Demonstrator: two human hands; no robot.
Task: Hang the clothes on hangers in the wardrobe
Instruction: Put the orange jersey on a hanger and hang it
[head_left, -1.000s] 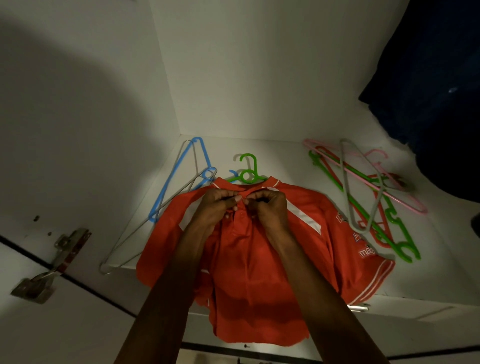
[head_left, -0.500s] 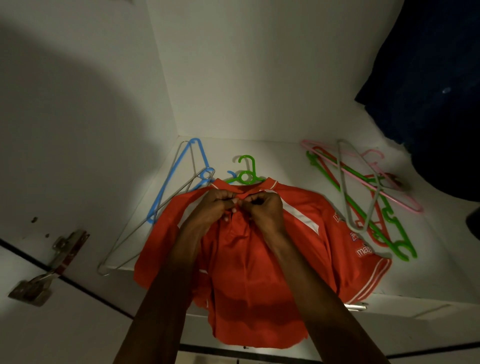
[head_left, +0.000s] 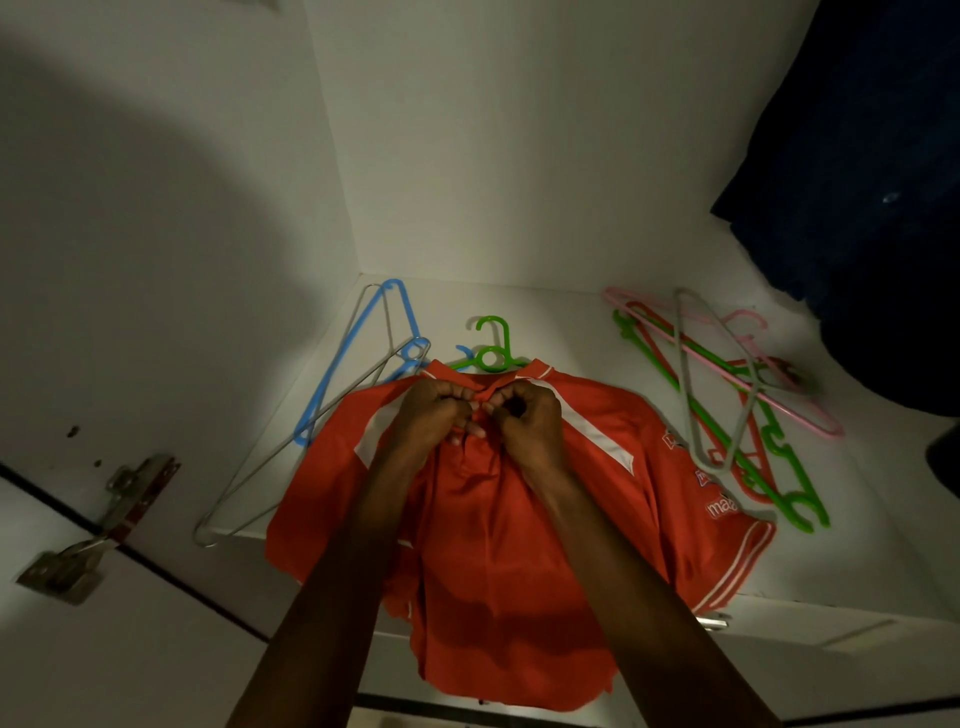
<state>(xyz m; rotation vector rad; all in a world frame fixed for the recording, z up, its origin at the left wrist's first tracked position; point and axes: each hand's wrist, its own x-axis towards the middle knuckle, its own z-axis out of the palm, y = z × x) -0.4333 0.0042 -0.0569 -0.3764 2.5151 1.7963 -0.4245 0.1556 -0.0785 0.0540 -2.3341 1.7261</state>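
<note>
A red shirt (head_left: 498, 561) with white shoulder stripes lies front-up on the white wardrobe shelf (head_left: 582, 332), its hem hanging over the front edge. A green hanger (head_left: 491, 348) sits inside it, hook sticking out past the collar. My left hand (head_left: 434, 415) and my right hand (head_left: 527, 421) meet just below the collar, both pinching the shirt's placket. What the fingertips hold there is hidden.
A blue hanger (head_left: 358, 358) and a grey wire hanger (head_left: 291, 462) lie left of the shirt. A pile of pink, green, red and grey hangers (head_left: 727, 400) lies to the right. Dark clothes (head_left: 872, 208) hang at the far right. A door hinge (head_left: 104, 525) is at lower left.
Both hands stay at the shirt's collar, fingers shifting slightly on the placket. The shirt and hangers have not moved; the view has shifted a little.
</note>
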